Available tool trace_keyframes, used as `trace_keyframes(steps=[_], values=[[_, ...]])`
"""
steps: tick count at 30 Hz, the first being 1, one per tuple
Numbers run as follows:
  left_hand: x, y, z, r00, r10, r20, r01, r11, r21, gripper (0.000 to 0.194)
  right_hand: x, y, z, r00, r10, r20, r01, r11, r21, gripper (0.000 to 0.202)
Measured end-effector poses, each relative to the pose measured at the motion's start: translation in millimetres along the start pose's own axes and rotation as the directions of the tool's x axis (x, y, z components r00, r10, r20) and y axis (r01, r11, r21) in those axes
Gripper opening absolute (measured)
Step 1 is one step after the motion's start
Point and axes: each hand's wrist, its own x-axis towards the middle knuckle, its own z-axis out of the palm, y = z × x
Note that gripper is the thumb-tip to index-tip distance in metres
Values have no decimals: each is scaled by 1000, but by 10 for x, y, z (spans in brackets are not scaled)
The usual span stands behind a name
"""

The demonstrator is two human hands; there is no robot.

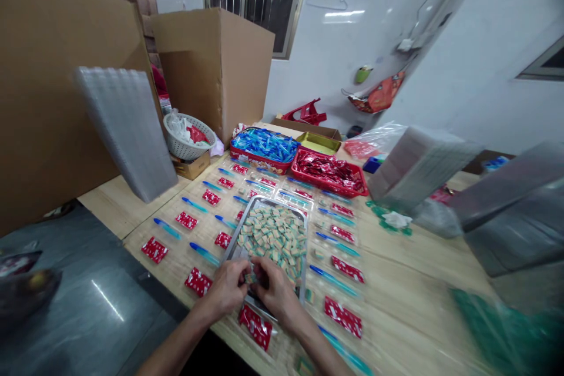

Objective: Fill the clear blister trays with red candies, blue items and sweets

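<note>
A metal tray point(304, 282) full of small green and beige blocks point(275, 235) lies in the middle of the table. My left hand point(230, 283) and my right hand point(274, 286) meet over its near end, fingers closed together around small blocks. Clear plastic trays spread around it hold red packets with white dots point(343, 316) and blue pens point(333, 280). Some trays on the right also hold a small block point(309, 295). Exactly how many blocks sit between my fingers is hidden.
Behind stand a tin of blue pens point(264, 145), a red basket of red packets point(328, 171) and a gold tray point(319, 143). Stacked clear plastic trays point(127, 129) lean at left; more stacks point(418, 167) stand at right. Large cardboard boxes point(211, 64) rise behind at left.
</note>
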Motion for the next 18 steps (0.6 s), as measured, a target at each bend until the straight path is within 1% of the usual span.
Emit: trace_keyframes(steps=[4,6,10,14,18], values=[[3,12,-5,1000,-7,10,7,1000,-1,23,-7,18,18,999,-19,27,19,1000,6,43],[7,13,-2,1000,-13,16,13,1000,-15,24,-12,22,19,1000,-18,17,18,1000,7,45],[16,-23,48,1000,-23,-13,22,994,-110,32,-48,29,-1,999,-46,-6,45,997,-57,46],[51,-70,125,997,-53,-57,40,977,-211,42,-59,39,-25,989,-150,15,150,975,-163,39],[134,-103,146,996,-88,-11,83,968,-236,47,36,96,-42,950,-293,112,313,902,-298,30]])
